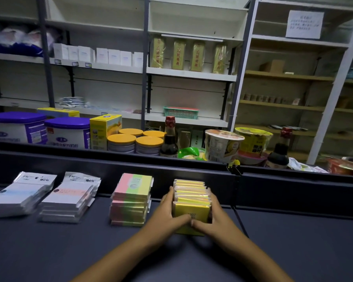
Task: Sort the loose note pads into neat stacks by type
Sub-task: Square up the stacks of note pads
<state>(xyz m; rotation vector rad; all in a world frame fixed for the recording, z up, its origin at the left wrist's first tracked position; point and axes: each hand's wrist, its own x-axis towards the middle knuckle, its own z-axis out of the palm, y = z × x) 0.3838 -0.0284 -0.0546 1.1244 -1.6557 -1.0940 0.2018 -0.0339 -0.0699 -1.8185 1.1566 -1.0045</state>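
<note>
A stack of yellow note pads stands on the dark counter, right of centre. My left hand holds its left side, fingers along the side and thumb across the front pad. My right hand holds the right side in the same way, and the two thumbs nearly touch. Left of it stands a stack of pink-and-green pads. Further left lie a stack of white pads with a pink band and a stack of white pads with a blue band, both fanned a little.
A raised dark rail runs behind the counter. Beyond it stand purple-lidded tubs, yellow-lidded tins, sauce bottles and noodle cups. Shelving fills the background. A thin black cable crosses the counter to the right of my hands.
</note>
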